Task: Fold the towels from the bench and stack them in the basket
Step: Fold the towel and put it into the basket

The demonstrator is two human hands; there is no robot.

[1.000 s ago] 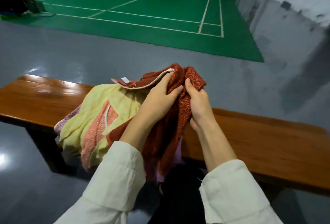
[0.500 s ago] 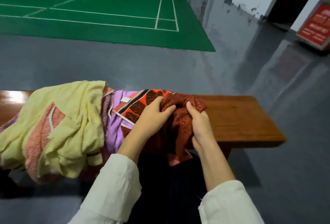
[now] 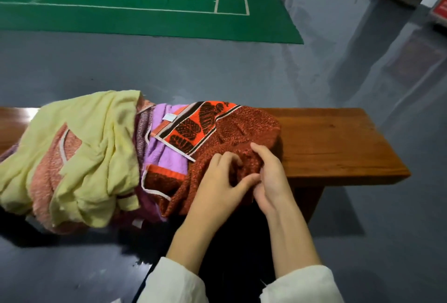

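A rust-red patterned towel (image 3: 242, 131) with an orange leaf border lies bunched on the wooden bench (image 3: 338, 143), hanging over its front edge. My left hand (image 3: 222, 181) and my right hand (image 3: 268, 174) both pinch a fold of this towel at the bench's near edge, thumbs and fingers curled into the cloth. To its left lies a purple towel (image 3: 164, 155), partly covered. Further left a pale yellow towel (image 3: 96, 138) is draped over a pink one (image 3: 48, 167). No basket is in view.
The bench's right end is bare wood and stops at about two thirds across the view. Grey glossy floor surrounds it. A green court mat (image 3: 145, 0) with white lines lies beyond, and a grey wall and a doorway stand at the right.
The red towel has come down from the air onto the bench. Both hands have dropped to its near edge. The view has swung right, showing the bench's right end.
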